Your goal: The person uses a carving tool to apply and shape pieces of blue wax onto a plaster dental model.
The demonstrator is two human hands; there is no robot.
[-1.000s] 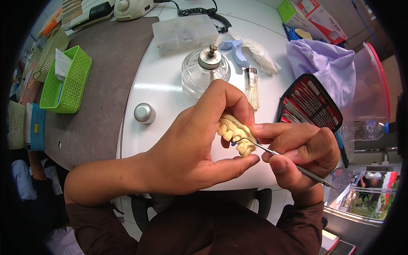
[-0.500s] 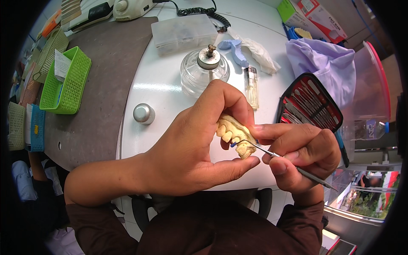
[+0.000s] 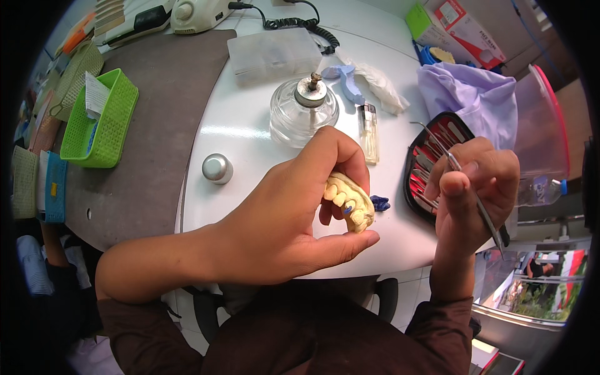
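The right hand (image 3: 475,181) is no longer working at the model (image 3: 359,197): it is now hovering well apart from it, at three o'clock, in front of the case (image 3: 407,178). It is gripping the tool (image 3: 452,162) between thumb and fingers, and the hooked tip is pointing to ten o'clock, away from the teeth.

The left hand (image 3: 275,219) is keeping much the same grasp, its thumb bracing the model at six o'clock and its fingers curling over at twelve. The model is staying in that hand, above the near part of the table (image 3: 250,200), its teeth facing about eight o'clock.

A blue dab (image 3: 348,210) is showing on one tooth, and no metal is touching it now. With the right hand out of the way, a blue lump (image 3: 380,203) is coming into full view just beside the model at three o'clock, apparently resting on the table.

This is probably marking a pause between strokes: the tooth is standing clear for a look, while the firm hold on both pieces is suggesting that the work is still going on. Whether the tip is carrying any blue, I cannot tell.
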